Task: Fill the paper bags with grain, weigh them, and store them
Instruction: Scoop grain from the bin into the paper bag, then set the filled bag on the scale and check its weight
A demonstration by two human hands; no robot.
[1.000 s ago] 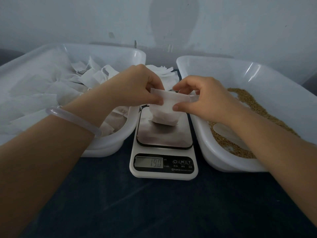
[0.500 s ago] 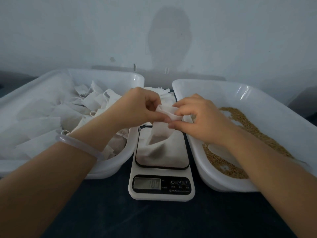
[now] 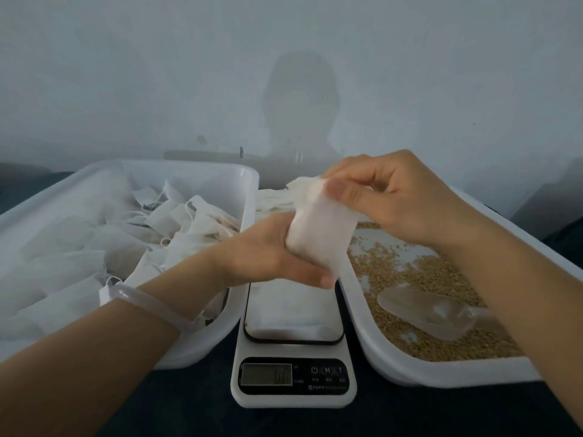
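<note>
the small white filled paper bag (image 3: 318,230) is held above the white digital scale (image 3: 293,367); the left hand (image 3: 271,253) grips its bottom, the right hand (image 3: 391,197) pinches its top.

Both hands hold a white paper bag (image 3: 318,228) above the scale (image 3: 293,367): left hand (image 3: 271,253) grips its bottom, right hand (image 3: 388,197) pinches the bunched top. Left bin (image 3: 220,335) holds bags, right bin (image 3: 441,373) holds grain (image 3: 394,279) and a clear scoop (image 3: 432,313).
</note>
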